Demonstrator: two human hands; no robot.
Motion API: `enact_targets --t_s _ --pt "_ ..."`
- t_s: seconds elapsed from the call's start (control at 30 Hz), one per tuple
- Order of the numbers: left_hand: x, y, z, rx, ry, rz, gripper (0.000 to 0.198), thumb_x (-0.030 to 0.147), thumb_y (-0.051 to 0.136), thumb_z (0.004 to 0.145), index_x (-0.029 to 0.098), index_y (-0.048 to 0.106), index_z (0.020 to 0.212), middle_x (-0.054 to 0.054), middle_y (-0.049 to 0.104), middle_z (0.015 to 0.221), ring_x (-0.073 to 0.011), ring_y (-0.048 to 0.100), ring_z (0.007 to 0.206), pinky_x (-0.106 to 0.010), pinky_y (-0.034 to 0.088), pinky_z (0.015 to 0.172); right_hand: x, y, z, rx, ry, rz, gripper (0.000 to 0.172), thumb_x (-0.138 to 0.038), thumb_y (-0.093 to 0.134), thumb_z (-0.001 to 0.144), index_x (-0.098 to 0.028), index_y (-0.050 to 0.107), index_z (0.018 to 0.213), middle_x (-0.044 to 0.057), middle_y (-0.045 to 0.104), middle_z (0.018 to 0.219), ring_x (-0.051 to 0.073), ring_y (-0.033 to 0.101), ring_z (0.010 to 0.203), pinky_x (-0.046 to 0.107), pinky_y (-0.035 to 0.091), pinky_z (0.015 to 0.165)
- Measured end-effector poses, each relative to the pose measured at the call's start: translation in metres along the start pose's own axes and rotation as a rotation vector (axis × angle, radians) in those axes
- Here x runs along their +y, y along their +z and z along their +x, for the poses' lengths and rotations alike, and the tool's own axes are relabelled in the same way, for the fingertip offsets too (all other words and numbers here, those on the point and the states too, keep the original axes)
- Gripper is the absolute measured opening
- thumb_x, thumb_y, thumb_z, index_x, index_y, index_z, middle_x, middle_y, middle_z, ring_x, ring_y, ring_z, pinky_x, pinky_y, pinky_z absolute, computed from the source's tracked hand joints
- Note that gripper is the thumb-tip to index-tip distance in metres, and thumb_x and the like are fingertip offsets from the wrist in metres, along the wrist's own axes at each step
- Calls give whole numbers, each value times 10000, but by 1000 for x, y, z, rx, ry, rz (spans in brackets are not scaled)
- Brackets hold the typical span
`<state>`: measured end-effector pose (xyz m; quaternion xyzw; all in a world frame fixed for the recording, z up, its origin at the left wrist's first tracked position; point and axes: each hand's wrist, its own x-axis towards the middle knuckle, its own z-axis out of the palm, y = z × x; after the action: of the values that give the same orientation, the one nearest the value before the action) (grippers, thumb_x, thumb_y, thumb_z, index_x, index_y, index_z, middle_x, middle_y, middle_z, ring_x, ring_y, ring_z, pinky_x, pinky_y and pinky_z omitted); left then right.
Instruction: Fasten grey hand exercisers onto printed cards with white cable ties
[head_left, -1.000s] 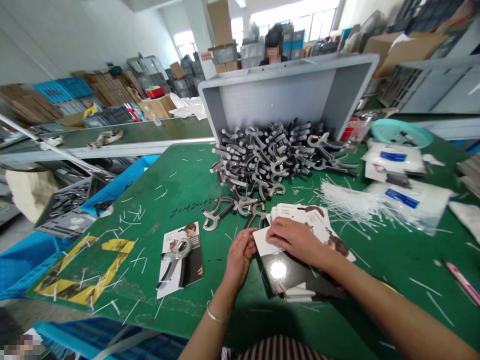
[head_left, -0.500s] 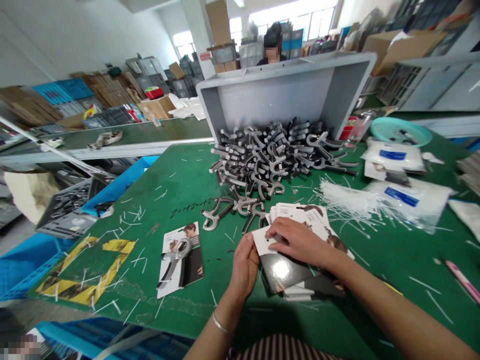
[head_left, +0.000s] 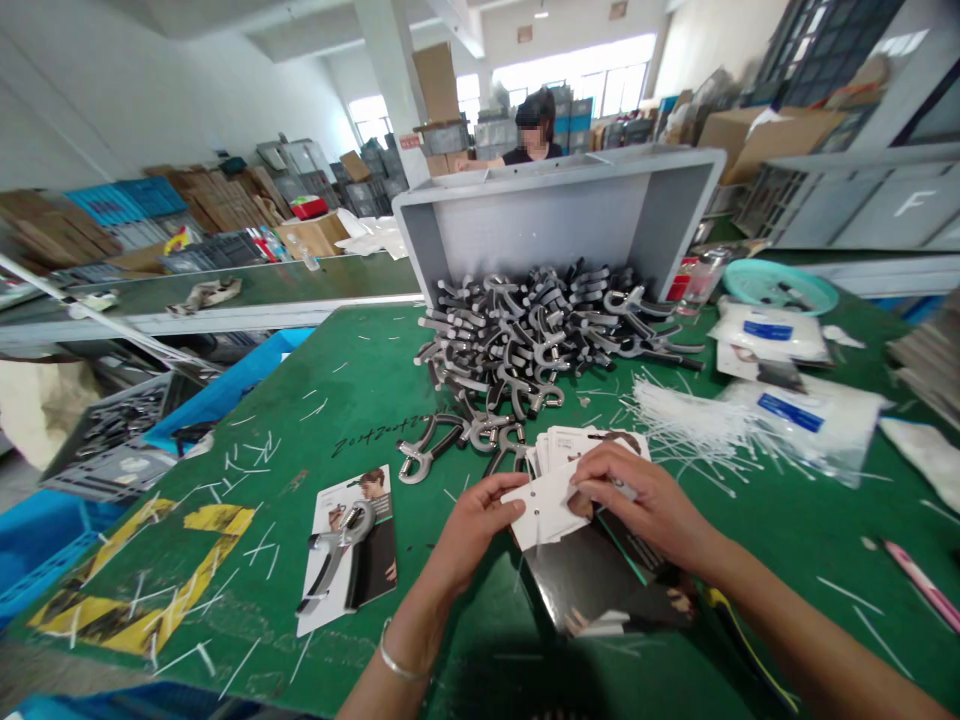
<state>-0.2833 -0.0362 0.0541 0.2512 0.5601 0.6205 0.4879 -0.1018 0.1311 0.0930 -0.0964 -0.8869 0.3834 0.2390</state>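
Working at a big green surface (head_left: 360,385) here, and both hands are on one small white card (head_left: 541,507) with a couple of punched holes, held up just above the pile of cards. The left hand (head_left: 472,530) has its fingers (head_left: 499,490) pressed together, pinching the card's left edge against the thumb. The right hand (head_left: 637,505) pinches the other end between thumb and forefinger, with the other fingers curled in beside it.

Right under the hands is a loose stack of printed cards (head_left: 592,445), partly on top of glossy black cards (head_left: 585,585). Just past that, a heap of grey-and-black hand grippers (head_left: 532,340) spills from a tipped-over grey plastic crate (head_left: 555,220). One hand gripper (head_left: 337,550) lies on its own printed card (head_left: 371,570) left of the hands. To the right there's a bundle of white plastic tag fasteners (head_left: 690,415) next to clear bags with blue labels (head_left: 780,425). A co-worker (head_left: 534,140) sits beyond the crate.
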Motion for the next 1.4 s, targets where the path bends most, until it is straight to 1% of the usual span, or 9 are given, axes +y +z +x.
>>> enact_targets --t_s 0.1,0.2,0.4,0.6,0.7,0.9,1.07,1.23,1.4 --pt "-6 11 -17 214 78 -35 415 314 707 817 173 637 1201 -95 698 1120 -177 653 908 -267 504 793 24 -37 6 170 132 -111 192 -326 489 992 -253 604 1126 58 666 1084 215 626 984 350 485 853" --pt "-22 23 -31 193 -2 -6 515 380 729 787 183 587 1240 -67 710 958 -116 604 612 -208 453 521 70 -53 39 111 166 -342 251 -306 409 1008 -208 573 1170 79 682 1041 219 646 910 363 503 799" --pt "-45 42 -46 104 -96 220 612 453 650 838 183 513 1370 58 545 539 -121 516 464 -203 370 448 157 -14 122 -214 87 -460 213 -82 654 787 -170 687 978 95 661 1020 240 606 1005 390 456 935" --pt "-47 45 -51 8 -99 489 723 476 563 896 138 355 1500 45 545 524 -151 520 484 -233 375 484 185 6 134 -316 39 -504 186 -84 639 807 -189 667 958 117 625 1132 267 538 1078 460 404 980" --pt "-37 30 -49 -98 -160 391 789 502 570 888 142 283 1528 9 636 620 -148 556 506 -236 414 504 178 0 125 -310 17 -497 196 -41 593 808 -195 647 917 107 625 1198 258 542 1083 471 397 986" --pt "-1 -18 -49 131 -7 418 601 497 534 917 169 465 1416 -22 688 722 -147 593 571 -269 496 597 130 -78 85 -95 64 -484 88 -190 542 909 -199 569 992 61 675 944 216 623 837 351 479 773" --pt "51 8 -26 119 389 633 441 325 535 943 272 523 1380 -65 703 1037 -180 663 807 -327 549 780 44 -139 55 143 99 -526 178 -335 461 971 -216 561 1058 35 624 836 193 586 731 311 410 660" --pt "92 62 11 -184 858 1007 651 136 538 890 294 366 1497 -100 357 1551 -297 442 1344 -493 362 1124 -26 -103 53 -166 79 -197 184 -258 519 925 -237 632 1070 2 691 909 177 639 775 287 478 669" --pt "79 65 13 -272 814 1102 580 99 521 874 280 475 1423 -116 534 1399 -321 540 1251 -506 444 1051 -12 -57 49 -342 350 305 311 -254 567 880 -226 600 1188 -2 717 813 162 648 640 270 503 551"
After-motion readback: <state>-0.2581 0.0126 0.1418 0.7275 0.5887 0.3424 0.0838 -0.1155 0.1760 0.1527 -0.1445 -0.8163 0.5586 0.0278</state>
